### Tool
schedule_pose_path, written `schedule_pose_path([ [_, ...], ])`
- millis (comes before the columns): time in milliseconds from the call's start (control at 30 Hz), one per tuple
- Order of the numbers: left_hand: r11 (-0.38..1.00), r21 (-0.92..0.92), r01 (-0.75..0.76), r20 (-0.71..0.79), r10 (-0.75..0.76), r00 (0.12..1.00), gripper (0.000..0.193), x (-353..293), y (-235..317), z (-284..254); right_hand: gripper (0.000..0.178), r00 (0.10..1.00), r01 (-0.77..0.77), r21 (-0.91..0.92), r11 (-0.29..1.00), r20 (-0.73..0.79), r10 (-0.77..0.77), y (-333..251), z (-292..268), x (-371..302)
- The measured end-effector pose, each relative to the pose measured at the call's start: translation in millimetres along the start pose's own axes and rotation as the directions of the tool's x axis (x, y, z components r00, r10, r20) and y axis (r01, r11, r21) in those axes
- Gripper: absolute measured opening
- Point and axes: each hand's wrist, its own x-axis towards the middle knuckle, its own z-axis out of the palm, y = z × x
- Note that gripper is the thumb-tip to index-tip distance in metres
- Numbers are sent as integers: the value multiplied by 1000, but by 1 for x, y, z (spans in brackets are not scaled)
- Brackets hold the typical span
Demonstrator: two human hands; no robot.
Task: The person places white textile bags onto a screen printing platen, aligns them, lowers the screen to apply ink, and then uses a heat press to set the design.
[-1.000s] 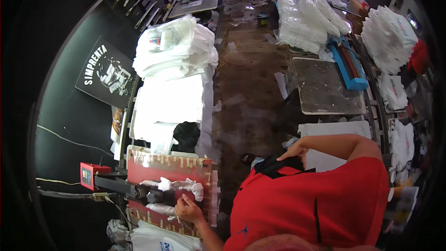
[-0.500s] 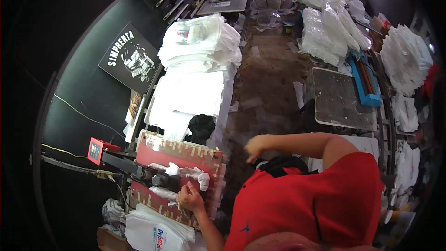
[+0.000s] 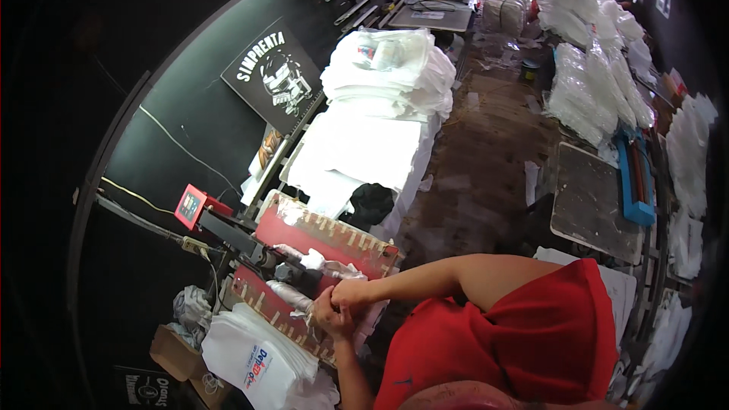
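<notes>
My left hand [image 3: 334,320] and my right hand [image 3: 351,294] meet at the front of a heat press, fingers closed and touching. They are right by its U-shaped handle [image 3: 323,260], which is wrapped in white cloth or tape. The handle's near end is partly behind my hands, so I cannot tell whether they grip it or a small thing between them. Under the handle lies the press's red plate [image 3: 292,224], edged with strips of tan tape. A red control box [image 3: 199,206] with a screen sits at the press's back left.
A stack of printed white bags [image 3: 250,349] lies in front of the press, beside a cardboard box [image 3: 176,353]. Beyond the press are a black cloth [image 3: 372,203] and piles of white bags [image 3: 387,68]. A grey flat board [image 3: 596,197] and blue device [image 3: 636,178] stand right.
My right hand has come from beside my body to the left hand at the press handle. The view has shifted, so the scene sits further right.
</notes>
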Motion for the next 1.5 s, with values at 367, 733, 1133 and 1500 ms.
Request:
schedule_pose_path([
  [367, 993, 82, 80, -54, -76, 996, 64, -9, -12, -6, 26, 974, 207, 65, 976, 80, -212, 27, -9, 13],
  [733, 992, 7, 129, -212, -124, 969, 60, -17, -20, -5, 20, 951, 245, 174, 954, -234, -202, 18, -3, 23],
  [1133, 991, 14, 130, -219, -124, 968, 64, -20, -22, -3, 17, 977, 158, 227, 961, -176, -120, 24, 4, 16],
  [1500, 990, 32, 138, -167, -131, 977, 68, -14, -26, -6, 20, 964, 231, 212, 950, -186, -193, 25, 0, 27],
])
